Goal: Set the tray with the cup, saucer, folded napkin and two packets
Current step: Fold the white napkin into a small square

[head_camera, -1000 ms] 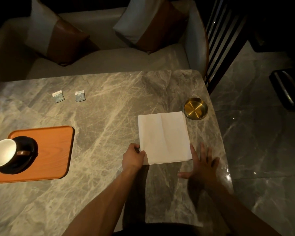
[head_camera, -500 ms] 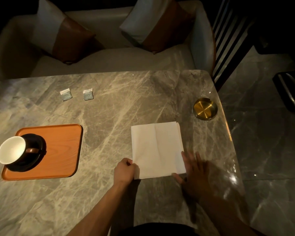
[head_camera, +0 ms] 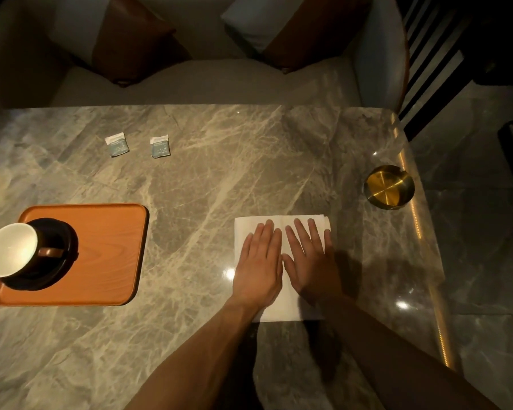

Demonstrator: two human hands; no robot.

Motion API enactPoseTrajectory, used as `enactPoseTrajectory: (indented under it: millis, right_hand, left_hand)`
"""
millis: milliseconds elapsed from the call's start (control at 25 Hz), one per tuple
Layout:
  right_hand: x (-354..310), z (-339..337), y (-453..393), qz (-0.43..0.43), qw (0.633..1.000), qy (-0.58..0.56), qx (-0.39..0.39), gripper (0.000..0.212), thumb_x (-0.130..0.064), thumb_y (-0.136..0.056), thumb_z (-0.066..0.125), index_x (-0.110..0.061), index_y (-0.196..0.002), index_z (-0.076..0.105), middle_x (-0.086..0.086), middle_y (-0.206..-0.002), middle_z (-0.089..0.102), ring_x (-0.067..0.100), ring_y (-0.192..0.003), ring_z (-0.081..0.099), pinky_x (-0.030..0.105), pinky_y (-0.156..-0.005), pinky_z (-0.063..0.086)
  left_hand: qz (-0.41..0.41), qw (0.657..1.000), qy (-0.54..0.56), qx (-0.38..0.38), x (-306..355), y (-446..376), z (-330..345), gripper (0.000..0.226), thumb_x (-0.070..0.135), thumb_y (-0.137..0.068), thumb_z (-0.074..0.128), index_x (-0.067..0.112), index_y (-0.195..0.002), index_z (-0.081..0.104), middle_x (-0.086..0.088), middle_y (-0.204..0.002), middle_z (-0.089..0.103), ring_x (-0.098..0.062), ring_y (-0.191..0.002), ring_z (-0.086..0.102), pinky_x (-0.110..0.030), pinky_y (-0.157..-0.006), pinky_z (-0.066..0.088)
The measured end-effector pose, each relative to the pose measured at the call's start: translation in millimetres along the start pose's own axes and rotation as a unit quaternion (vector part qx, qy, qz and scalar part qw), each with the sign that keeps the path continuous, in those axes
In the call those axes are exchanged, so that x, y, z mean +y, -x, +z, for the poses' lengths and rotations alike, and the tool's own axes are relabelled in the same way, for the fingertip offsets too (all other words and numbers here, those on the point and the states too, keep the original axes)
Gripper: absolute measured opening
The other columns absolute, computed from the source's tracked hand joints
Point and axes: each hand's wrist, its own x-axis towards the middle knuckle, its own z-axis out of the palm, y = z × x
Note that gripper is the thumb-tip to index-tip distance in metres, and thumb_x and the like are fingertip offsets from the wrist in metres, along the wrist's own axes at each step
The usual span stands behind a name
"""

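A: We see a change on the marble table (head_camera: 190,179); half a second ago the left hand (head_camera: 259,263) pinched the napkin (head_camera: 288,303) at its near left corner and the right hand (head_camera: 311,261) sat at the near right edge; now both palms lie flat on top of it, and the napkin looks narrower than before.

B: Agreed; the fingers are stretched out and close together, nothing gripped, the two hands side by side and nearly touching at the thumbs; they press the white napkin down.

A: Over on the left, the orange tray (head_camera: 107,250) carries the dark saucer (head_camera: 68,232) at its left end, with the cup (head_camera: 11,250) on it, handle to the right.

B: The two packets (head_camera: 116,144) lie on the table beyond the tray, well apart from it; a brass dish (head_camera: 388,186) sits near the right edge.
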Motion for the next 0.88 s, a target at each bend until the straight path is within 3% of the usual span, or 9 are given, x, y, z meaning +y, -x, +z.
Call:
enactPoseTrajectory:
  millis: [120, 280, 480, 720, 880]
  right_hand:
    - [5.0, 7.5, -9.4, 0.015, 1.0, 0.011, -0.007, 0.062, -0.049, -0.098, 0.031, -0.017, -0.152, 0.03, 0.01, -0.161, 0.023, 0.03, -0.15, 0.009, 0.056, -0.12, 0.006]
    - [4.4, 14.6, -7.8, 0.048, 0.999, 0.005, -0.01, 0.067, -0.055, -0.098, 0.025, -0.02, -0.155, 0.02, 0.01, -0.163, 0.016, 0.032, -0.15, 0.007, 0.057, -0.12, 0.006]
    - [-1.9, 19.6, -6.3, 0.077, 0.997, -0.004, -0.002, 0.071, -0.058, -0.097, 0.027, -0.021, -0.156, 0.011, 0.014, -0.163, 0.01, 0.033, -0.151, 0.002, 0.056, -0.12, 0.01]
    - [-2.2, 15.9, -10.6, 0.078, 0.997, 0.003, -0.022, 0.073, -0.06, -0.096, 0.026, -0.021, -0.156, 0.01, 0.014, -0.163, 0.01, 0.033, -0.151, 0.0, 0.058, -0.119, 0.013]
    - [-3.0, 6.8, -7.5, 0.073, 0.996, 0.008, -0.043, 0.073, -0.063, -0.096, 0.018, -0.021, -0.156, 0.011, 0.013, -0.164, 0.006, 0.034, -0.15, 0.001, 0.058, -0.119, 0.009]
  left_hand:
    - [-0.015, 0.999, -0.027, -0.025, -8.9, -10.7, 11.0, 0.056, 0.037, -0.105, 0.024, 0.011, -0.155, 0.021, -0.009, -0.165, 0.01, -0.023, -0.152, 0.0, -0.046, -0.122, 0.015]
    - [-0.048, 0.996, -0.069, -0.028, -26.8, -13.2, 14.2, 0.065, 0.05, -0.103, 0.019, 0.013, -0.157, 0.012, -0.007, -0.166, 0.001, -0.02, -0.152, -0.008, -0.041, -0.123, 0.0]
    - [-0.107, 0.991, -0.075, -0.03, -38.0, -16.1, 10.8, 0.074, 0.057, -0.101, 0.018, 0.012, -0.157, 0.003, -0.013, -0.165, -0.008, -0.027, -0.151, -0.011, -0.045, -0.123, 0.001]
    - [-0.082, 0.992, -0.085, -0.039, -43.6, -19.0, 7.0, 0.078, 0.061, -0.099, 0.018, 0.011, -0.157, 0.0, -0.015, -0.164, -0.012, -0.029, -0.15, -0.014, -0.043, -0.121, -0.009]
    - [-0.094, 0.991, -0.083, -0.049, -39.4, -19.2, 3.5, 0.074, 0.059, -0.101, 0.013, 0.012, -0.157, 0.0, -0.011, -0.164, -0.013, -0.026, -0.15, -0.016, -0.047, -0.122, -0.003]
